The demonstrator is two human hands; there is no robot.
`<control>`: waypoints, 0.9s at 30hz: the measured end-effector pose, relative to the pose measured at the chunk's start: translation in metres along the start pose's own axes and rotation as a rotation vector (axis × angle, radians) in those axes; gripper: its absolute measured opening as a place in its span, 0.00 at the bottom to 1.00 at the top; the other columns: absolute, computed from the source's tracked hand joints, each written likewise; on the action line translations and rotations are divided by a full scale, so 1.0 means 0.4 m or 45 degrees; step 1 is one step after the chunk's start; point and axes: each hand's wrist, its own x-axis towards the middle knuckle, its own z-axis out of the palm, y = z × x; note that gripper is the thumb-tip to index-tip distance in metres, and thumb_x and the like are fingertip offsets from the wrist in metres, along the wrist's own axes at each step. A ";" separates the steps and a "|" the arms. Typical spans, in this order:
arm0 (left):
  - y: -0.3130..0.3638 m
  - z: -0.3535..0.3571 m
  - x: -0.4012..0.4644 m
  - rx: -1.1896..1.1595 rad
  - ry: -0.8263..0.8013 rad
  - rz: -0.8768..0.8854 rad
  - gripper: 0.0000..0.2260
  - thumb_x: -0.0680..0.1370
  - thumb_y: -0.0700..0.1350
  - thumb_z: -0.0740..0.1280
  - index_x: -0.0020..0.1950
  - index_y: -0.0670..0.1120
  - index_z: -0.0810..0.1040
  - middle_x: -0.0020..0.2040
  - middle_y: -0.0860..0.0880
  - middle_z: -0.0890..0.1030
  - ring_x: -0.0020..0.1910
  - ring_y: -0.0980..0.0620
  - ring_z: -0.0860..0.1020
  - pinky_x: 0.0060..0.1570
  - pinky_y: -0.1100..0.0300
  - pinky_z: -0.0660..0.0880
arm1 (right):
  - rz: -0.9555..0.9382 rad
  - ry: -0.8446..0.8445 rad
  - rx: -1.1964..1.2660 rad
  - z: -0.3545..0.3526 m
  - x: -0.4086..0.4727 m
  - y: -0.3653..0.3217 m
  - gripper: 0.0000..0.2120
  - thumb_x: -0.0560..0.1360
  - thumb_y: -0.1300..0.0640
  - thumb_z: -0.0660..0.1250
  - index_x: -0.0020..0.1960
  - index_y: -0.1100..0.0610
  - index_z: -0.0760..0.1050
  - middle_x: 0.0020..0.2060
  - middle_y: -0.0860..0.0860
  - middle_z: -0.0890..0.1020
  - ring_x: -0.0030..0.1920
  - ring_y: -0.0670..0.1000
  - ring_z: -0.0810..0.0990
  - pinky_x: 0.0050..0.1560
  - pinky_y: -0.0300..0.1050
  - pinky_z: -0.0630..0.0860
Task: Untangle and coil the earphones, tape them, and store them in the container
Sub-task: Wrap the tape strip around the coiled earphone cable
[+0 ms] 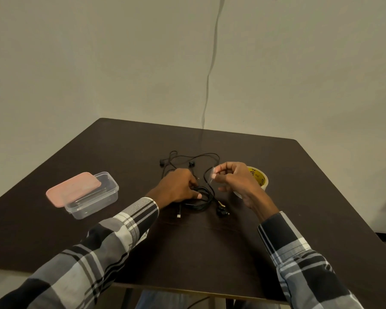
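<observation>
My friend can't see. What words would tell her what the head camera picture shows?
A person's left hand holds a coil of black earphone cable on a dark table while the right hand pinches a small piece of tape. A tape roll sits behind the right hand, and a clear container with its pink lid askew sits to the left.

Both forearms in plaid sleeves reach forward over table (299, 175). Left hand (178, 186) low, knuckles up, fingers curled down onto coiled earphones (202, 197), thumb pressed at coil's edge. Right hand (234, 179) raised just above table, wrist bent, thumb and forefinger pinching small clear piece of tape (214, 171); remaining fingers loosely curled.
</observation>
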 end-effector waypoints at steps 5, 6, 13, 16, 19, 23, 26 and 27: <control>-0.002 -0.001 0.000 -0.058 0.052 0.015 0.09 0.74 0.51 0.73 0.51 0.48 0.85 0.51 0.51 0.82 0.43 0.57 0.76 0.41 0.66 0.70 | -0.018 0.021 -0.016 0.008 -0.009 0.014 0.06 0.73 0.65 0.75 0.48 0.58 0.80 0.42 0.53 0.85 0.43 0.48 0.84 0.39 0.41 0.83; -0.002 0.000 0.000 -0.072 0.072 0.017 0.07 0.75 0.50 0.73 0.49 0.48 0.85 0.49 0.51 0.82 0.41 0.59 0.76 0.38 0.69 0.67 | -0.020 0.027 -0.024 0.011 -0.009 0.015 0.07 0.73 0.65 0.75 0.48 0.58 0.80 0.42 0.54 0.85 0.42 0.47 0.84 0.39 0.40 0.83; 0.009 -0.036 -0.007 -0.236 0.149 0.016 0.05 0.74 0.49 0.73 0.44 0.48 0.86 0.40 0.52 0.85 0.37 0.57 0.81 0.39 0.63 0.77 | -0.045 0.055 0.066 0.013 -0.014 0.009 0.06 0.72 0.64 0.75 0.48 0.59 0.80 0.44 0.57 0.86 0.44 0.49 0.86 0.40 0.41 0.83; 0.021 -0.057 -0.007 -0.290 0.148 0.013 0.06 0.74 0.49 0.74 0.43 0.47 0.85 0.36 0.52 0.84 0.30 0.57 0.77 0.33 0.65 0.74 | -0.068 0.063 0.130 0.004 -0.022 -0.007 0.06 0.72 0.62 0.77 0.46 0.58 0.80 0.40 0.54 0.86 0.43 0.48 0.86 0.42 0.43 0.84; 0.032 -0.073 -0.005 -0.331 0.161 0.018 0.05 0.74 0.49 0.74 0.43 0.48 0.86 0.34 0.53 0.84 0.27 0.59 0.74 0.31 0.65 0.72 | -0.081 0.091 0.183 -0.004 -0.027 -0.025 0.06 0.72 0.61 0.77 0.46 0.59 0.80 0.37 0.51 0.86 0.40 0.46 0.86 0.40 0.43 0.84; 0.043 -0.085 -0.005 -0.368 0.168 0.039 0.04 0.74 0.48 0.75 0.43 0.48 0.86 0.34 0.53 0.84 0.27 0.59 0.74 0.32 0.64 0.72 | -0.091 0.086 0.185 -0.008 -0.032 -0.038 0.06 0.72 0.61 0.77 0.45 0.57 0.80 0.37 0.51 0.87 0.40 0.45 0.86 0.41 0.43 0.84; 0.049 -0.092 -0.005 -0.395 0.181 0.048 0.04 0.74 0.48 0.75 0.44 0.48 0.86 0.32 0.55 0.82 0.27 0.60 0.75 0.33 0.63 0.73 | -0.084 0.079 0.153 -0.010 -0.034 -0.035 0.07 0.72 0.60 0.77 0.46 0.56 0.80 0.41 0.53 0.87 0.43 0.47 0.87 0.45 0.45 0.83; 0.050 -0.094 -0.005 -0.405 0.184 0.051 0.04 0.74 0.48 0.74 0.44 0.48 0.86 0.32 0.55 0.82 0.28 0.59 0.75 0.33 0.63 0.73 | -0.073 0.074 0.154 -0.010 -0.033 -0.033 0.07 0.72 0.60 0.77 0.46 0.57 0.79 0.42 0.55 0.87 0.45 0.48 0.87 0.47 0.47 0.83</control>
